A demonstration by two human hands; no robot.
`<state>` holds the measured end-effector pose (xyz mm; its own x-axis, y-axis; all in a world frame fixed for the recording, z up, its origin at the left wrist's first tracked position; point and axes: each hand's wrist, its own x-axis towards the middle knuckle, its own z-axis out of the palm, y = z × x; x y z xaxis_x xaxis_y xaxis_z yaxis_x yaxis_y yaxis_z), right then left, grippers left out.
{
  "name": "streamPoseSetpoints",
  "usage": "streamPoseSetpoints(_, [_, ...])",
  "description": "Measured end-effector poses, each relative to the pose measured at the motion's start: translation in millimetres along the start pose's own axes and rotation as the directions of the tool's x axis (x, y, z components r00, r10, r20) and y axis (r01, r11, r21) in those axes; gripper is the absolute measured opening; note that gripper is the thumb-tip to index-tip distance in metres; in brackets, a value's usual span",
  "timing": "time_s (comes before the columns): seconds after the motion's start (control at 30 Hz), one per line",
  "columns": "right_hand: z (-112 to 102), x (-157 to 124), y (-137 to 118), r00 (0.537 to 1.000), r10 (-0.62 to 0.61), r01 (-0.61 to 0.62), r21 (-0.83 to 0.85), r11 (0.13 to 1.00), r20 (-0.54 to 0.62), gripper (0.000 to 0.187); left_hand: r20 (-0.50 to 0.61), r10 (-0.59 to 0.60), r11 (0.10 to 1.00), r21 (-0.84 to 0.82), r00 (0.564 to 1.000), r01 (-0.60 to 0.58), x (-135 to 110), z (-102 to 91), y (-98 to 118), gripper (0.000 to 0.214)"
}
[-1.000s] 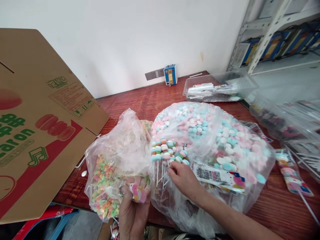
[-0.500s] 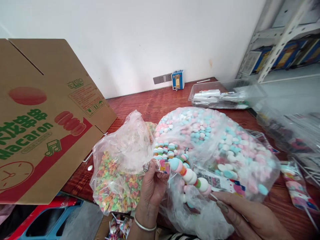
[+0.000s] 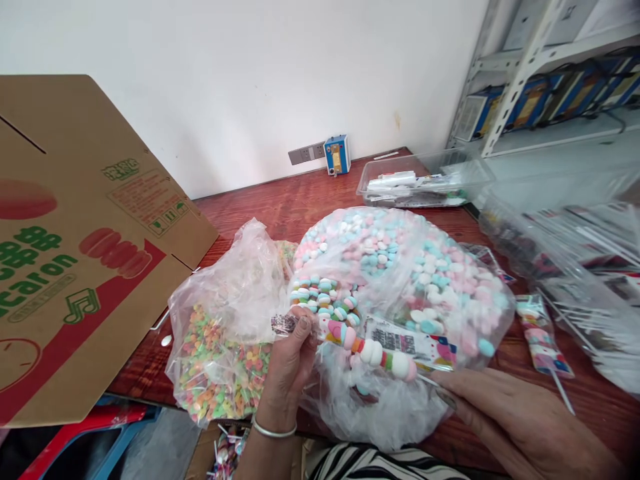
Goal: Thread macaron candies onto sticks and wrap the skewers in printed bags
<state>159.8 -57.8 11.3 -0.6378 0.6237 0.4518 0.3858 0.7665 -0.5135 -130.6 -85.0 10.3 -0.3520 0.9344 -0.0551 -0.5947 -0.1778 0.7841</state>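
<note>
My left hand (image 3: 294,350) is closed on a small printed clear wrapper (image 3: 330,328), whose mouth is around the far end of a candy skewer (image 3: 373,351). Pink, white, orange and green candies are threaded on this skewer. My right hand (image 3: 525,417) pinches its white stick (image 3: 427,380) between thumb and fingers. Beneath the skewer another printed wrapper (image 3: 413,343) lies on a big clear bag of pink, white and blue candies (image 3: 375,233). Several short candy stacks (image 3: 320,293) rest on that bag, just beyond my left hand.
Left of my hands is a clear bag of small ring candies (image 3: 220,360), with a large cardboard box (image 3: 110,267) behind. A wrapped candy skewer (image 3: 543,337) lies at right, near plastic trays (image 3: 565,280). A box of wrapped sweets (image 3: 227,450) stands below the table edge (image 3: 150,397).
The skewer's tip has gone into the wrapper held by my left hand. The view has shifted, so the table and box appear further left.
</note>
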Motion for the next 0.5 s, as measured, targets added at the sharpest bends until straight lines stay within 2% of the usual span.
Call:
streamPoseSetpoints(0.17, [-1, -4, -2, 0.997, 0.071, -0.071, 0.022, 0.997, -0.015, 0.024, -0.005, -0.004, 0.995, 0.097, 1.000, 0.004, 1, 3.8, -5, 0.027])
streamPoseSetpoints(0.33, [2, -2, -9, 0.982, 0.173, -0.160, 0.152, 0.975, -0.078, 0.017, -0.018, -0.005, 0.982, 0.187, 1.000, 0.009, 2, 6.7, -12, 0.025])
streamPoseSetpoints(0.4, [5, 0, -13, 0.968, 0.241, -0.219, 0.220, 0.951, -0.076, 0.016, -0.037, -0.008, 0.986, 0.167, 0.999, 0.014, 3, 9.2, -15, 0.023])
streamPoseSetpoints(0.5, [10, 0, -17, 0.939, 0.344, -0.321, 0.308, 0.896, -0.020, 0.015, -0.064, -0.035, 0.998, 0.041, 0.997, 0.038, 5, 16.6, -20, 0.019])
